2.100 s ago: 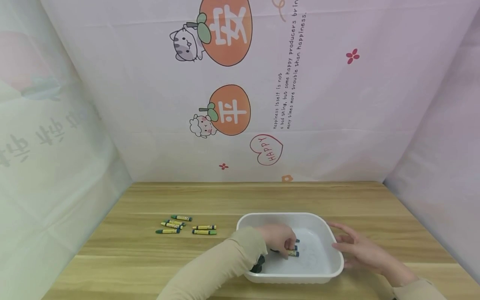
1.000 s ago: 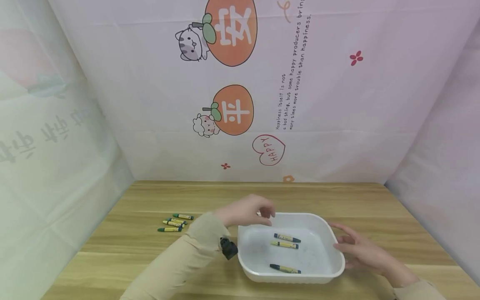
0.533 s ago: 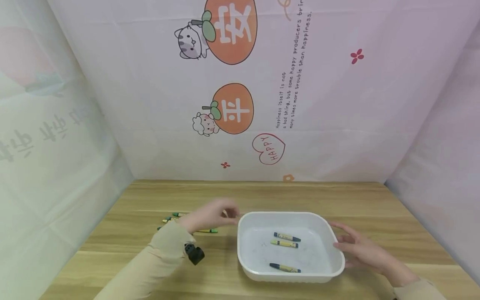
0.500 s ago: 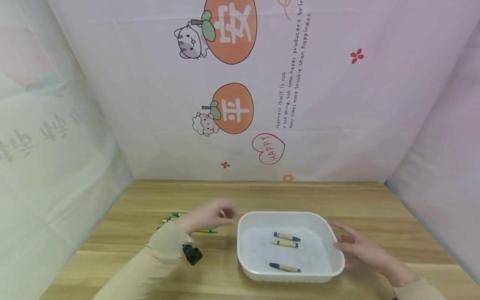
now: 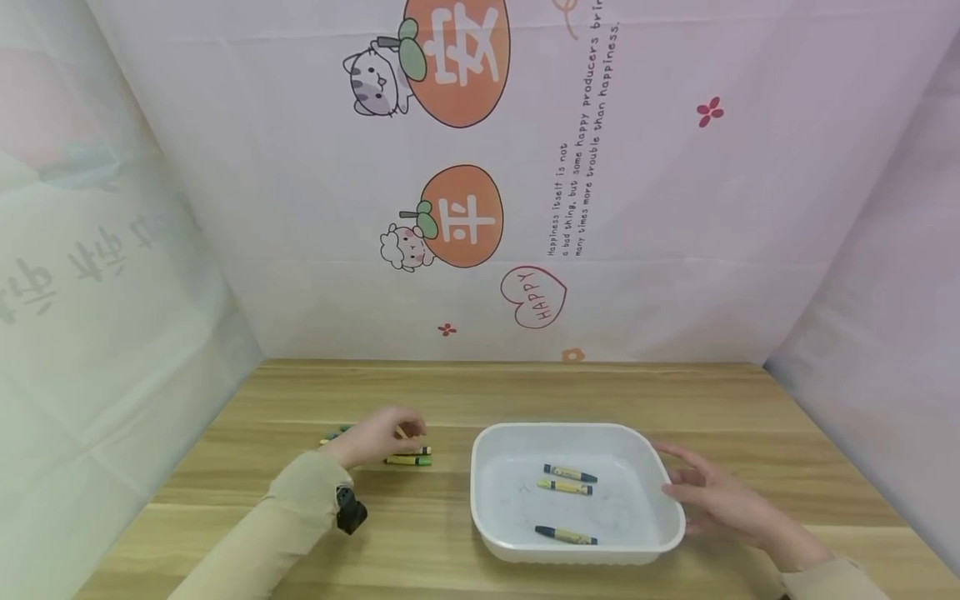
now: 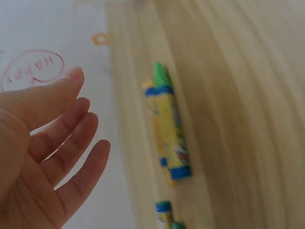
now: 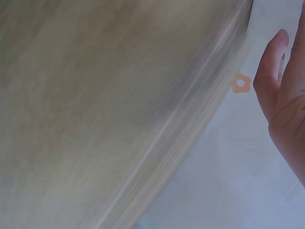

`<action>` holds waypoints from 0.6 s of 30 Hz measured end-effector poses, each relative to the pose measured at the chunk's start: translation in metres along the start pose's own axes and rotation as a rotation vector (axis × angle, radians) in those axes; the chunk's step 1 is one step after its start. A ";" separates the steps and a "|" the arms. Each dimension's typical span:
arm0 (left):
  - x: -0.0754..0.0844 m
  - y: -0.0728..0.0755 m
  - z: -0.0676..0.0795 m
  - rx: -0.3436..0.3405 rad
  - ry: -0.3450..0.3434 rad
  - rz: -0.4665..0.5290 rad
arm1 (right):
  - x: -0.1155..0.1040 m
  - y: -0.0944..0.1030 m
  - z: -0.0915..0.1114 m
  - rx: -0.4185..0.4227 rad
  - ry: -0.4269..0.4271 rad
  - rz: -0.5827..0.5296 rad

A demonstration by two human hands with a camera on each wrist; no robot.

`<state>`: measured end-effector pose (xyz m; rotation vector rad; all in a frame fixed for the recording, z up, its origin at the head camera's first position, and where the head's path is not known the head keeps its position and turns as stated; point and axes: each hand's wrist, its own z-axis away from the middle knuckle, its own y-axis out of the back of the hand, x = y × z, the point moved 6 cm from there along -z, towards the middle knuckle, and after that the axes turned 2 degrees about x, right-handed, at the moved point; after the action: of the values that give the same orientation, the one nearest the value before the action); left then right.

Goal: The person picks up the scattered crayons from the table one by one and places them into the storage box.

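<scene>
Fingers of left hand point(image 5: 381, 435): loosely bent, thumb apart, holding nothing, near a green-tipped crayon point(image 6: 170, 129) and a yellowish-tipped crayon point(image 6: 156, 123) on a wood-grain tabletop point(image 5: 420, 533); contact not evident. Fingers of right hand point(image 5: 726, 502): relaxed, spread at the outer side of a white basin point(image 5: 577, 552), thumb at the rim. Chief hazard: a pinch catching both crayons together, owing to close side-by-side placement. Second: rolling, owing to round barrels on a smooth-looking surface. Third: a knock to further crayons point(image 6: 164, 218), part hidden behind left hand and sleeve point(image 5: 288, 496). Lesser: basin shifted by a sideways push, with rolling of three crayons point(image 5: 566, 487) inside. Materials: waxy-looking sticks, tapered tips, yellow printed wrappers, dark blue bands; basin seemingly plastic, rounded-rectangular; backdrop point(image 5: 660, 217) of creased, pale printed cloth
</scene>
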<state>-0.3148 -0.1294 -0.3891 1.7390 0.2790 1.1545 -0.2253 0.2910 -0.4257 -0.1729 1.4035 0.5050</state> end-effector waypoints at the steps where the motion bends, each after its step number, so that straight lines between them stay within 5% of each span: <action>1: -0.005 -0.001 0.000 0.002 0.019 0.001 | 0.000 0.000 0.000 -0.003 0.002 -0.002; 8: -0.025 -0.008 -0.005 -0.024 0.091 -0.012 | -0.001 -0.002 0.000 0.005 0.001 0.005; 18: -0.027 -0.017 -0.014 -0.114 0.106 -0.026 | -0.001 -0.002 0.001 -0.007 0.000 -0.008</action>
<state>-0.3346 -0.1299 -0.4177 1.5734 0.2931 1.2218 -0.2238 0.2896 -0.4250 -0.1836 1.4007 0.5036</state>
